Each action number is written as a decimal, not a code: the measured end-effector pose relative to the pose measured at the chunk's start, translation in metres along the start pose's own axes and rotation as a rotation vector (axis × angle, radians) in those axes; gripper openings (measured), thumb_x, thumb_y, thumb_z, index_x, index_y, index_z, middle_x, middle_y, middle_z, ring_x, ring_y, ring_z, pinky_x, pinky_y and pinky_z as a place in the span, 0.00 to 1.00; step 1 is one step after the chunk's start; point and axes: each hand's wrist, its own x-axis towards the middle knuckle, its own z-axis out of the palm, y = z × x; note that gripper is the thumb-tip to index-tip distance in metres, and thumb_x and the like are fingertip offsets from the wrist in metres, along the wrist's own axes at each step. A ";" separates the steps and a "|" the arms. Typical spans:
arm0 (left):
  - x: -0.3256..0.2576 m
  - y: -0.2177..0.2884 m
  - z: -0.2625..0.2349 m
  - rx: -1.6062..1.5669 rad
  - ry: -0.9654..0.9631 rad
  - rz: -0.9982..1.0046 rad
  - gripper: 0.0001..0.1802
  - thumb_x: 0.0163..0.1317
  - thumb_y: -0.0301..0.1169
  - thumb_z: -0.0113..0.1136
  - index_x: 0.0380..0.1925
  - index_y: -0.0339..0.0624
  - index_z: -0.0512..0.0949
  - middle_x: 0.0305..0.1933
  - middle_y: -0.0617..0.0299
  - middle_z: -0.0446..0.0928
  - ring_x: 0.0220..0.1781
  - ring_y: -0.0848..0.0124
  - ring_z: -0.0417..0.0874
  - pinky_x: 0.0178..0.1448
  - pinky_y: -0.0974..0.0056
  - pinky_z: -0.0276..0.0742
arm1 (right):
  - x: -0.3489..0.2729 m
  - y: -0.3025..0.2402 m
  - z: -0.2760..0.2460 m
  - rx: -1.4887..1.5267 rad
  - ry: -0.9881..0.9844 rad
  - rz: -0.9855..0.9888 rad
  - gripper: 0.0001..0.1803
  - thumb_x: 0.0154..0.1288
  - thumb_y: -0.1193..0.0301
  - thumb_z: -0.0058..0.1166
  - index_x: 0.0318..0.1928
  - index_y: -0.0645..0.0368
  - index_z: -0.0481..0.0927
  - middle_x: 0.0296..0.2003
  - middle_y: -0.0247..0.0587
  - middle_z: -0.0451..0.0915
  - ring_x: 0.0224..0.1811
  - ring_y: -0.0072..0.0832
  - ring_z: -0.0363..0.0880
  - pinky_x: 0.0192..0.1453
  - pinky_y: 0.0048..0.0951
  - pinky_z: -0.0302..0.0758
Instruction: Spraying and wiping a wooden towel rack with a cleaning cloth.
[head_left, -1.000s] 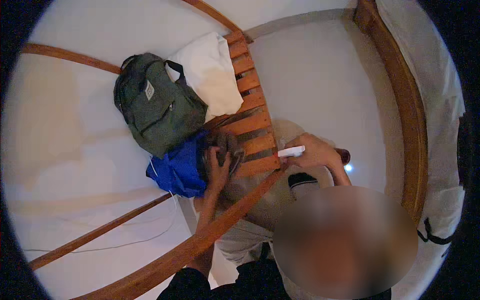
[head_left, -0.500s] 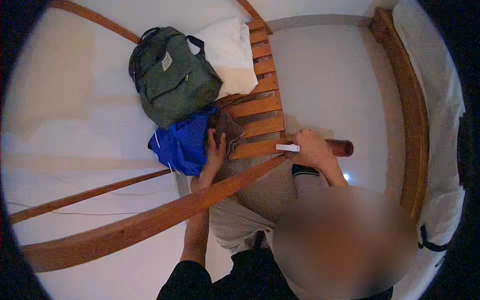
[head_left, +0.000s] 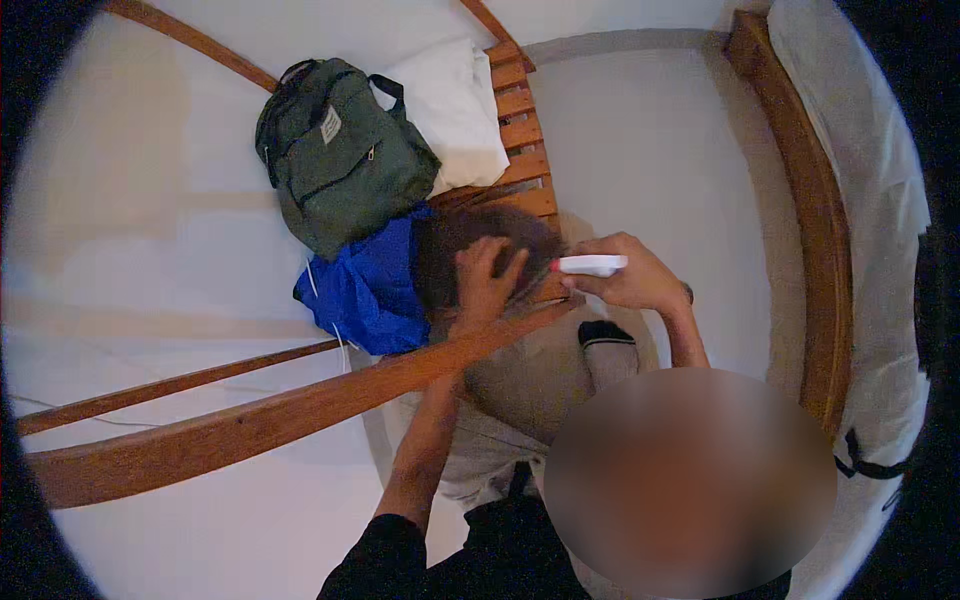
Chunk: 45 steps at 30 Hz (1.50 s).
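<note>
My left hand (head_left: 487, 275) lies on a dark brown cloth (head_left: 450, 270) with its fingers apart. The cloth covers part of the slatted wooden bench, and its far edge is blurred. At the cloth's right edge, my right hand (head_left: 635, 275) is closed around a slim white item with a red tip (head_left: 592, 265), pointing left toward the cloth. Its exact kind cannot be made out. A blue drawstring bag (head_left: 370, 285) sits left of the cloth, touching its edge.
A dark green backpack (head_left: 345, 160) and a folded white cloth (head_left: 455, 115) lie farther back on the bench (head_left: 535, 202). A wooden armrest (head_left: 250, 420) crosses over my left forearm. At right stands a wooden frame (head_left: 815, 200) with pale fabric.
The brown cloth now spreads wider to the right across the slats. My left hand has moved right, and my right hand slightly farther away. A reddish-brown cylinder beside it no longer shows.
</note>
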 end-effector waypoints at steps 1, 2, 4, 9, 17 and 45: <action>0.009 0.014 0.012 -0.019 -0.056 0.058 0.15 0.58 0.41 0.69 0.38 0.43 0.82 0.45 0.54 0.79 0.48 0.51 0.78 0.54 0.52 0.67 | -0.010 0.003 -0.005 0.106 0.071 0.034 0.13 0.59 0.65 0.67 0.41 0.59 0.85 0.32 0.44 0.84 0.34 0.32 0.81 0.39 0.33 0.76; 0.013 0.009 0.022 -0.028 -0.037 0.160 0.16 0.56 0.42 0.70 0.37 0.44 0.82 0.44 0.55 0.79 0.47 0.53 0.78 0.53 0.53 0.67 | -0.011 -0.006 -0.002 0.224 0.124 0.040 0.13 0.61 0.66 0.67 0.42 0.60 0.85 0.31 0.40 0.84 0.32 0.25 0.80 0.38 0.29 0.75; 0.023 0.013 0.031 -0.055 -0.024 0.263 0.16 0.55 0.43 0.71 0.37 0.45 0.83 0.43 0.56 0.79 0.46 0.55 0.78 0.51 0.53 0.66 | -0.017 -0.020 -0.002 0.350 0.255 0.104 0.11 0.62 0.68 0.67 0.40 0.61 0.85 0.25 0.33 0.79 0.30 0.17 0.72 0.35 0.27 0.71; 0.002 -0.003 0.007 0.031 -0.192 0.393 0.22 0.49 0.45 0.75 0.41 0.48 0.82 0.43 0.57 0.76 0.50 0.56 0.76 0.55 0.50 0.68 | -0.006 -0.006 -0.007 0.165 0.322 0.107 0.07 0.63 0.71 0.64 0.37 0.62 0.83 0.23 0.30 0.74 0.27 0.17 0.67 0.32 0.24 0.66; -0.053 -0.053 -0.065 0.033 -0.130 0.073 0.19 0.53 0.43 0.74 0.38 0.48 0.79 0.40 0.56 0.76 0.47 0.50 0.75 0.55 0.48 0.65 | 0.003 -0.006 -0.005 0.222 0.289 0.203 0.06 0.63 0.73 0.62 0.38 0.63 0.83 0.23 0.29 0.75 0.27 0.16 0.68 0.33 0.24 0.68; 0.073 0.074 -0.124 0.356 -0.244 0.648 0.15 0.48 0.32 0.64 0.39 0.51 0.79 0.49 0.65 0.78 0.54 0.61 0.79 0.53 0.56 0.78 | 0.050 -0.053 -0.013 0.866 0.439 0.109 0.20 0.59 0.63 0.70 0.47 0.56 0.77 0.36 0.28 0.78 0.40 0.19 0.75 0.45 0.25 0.73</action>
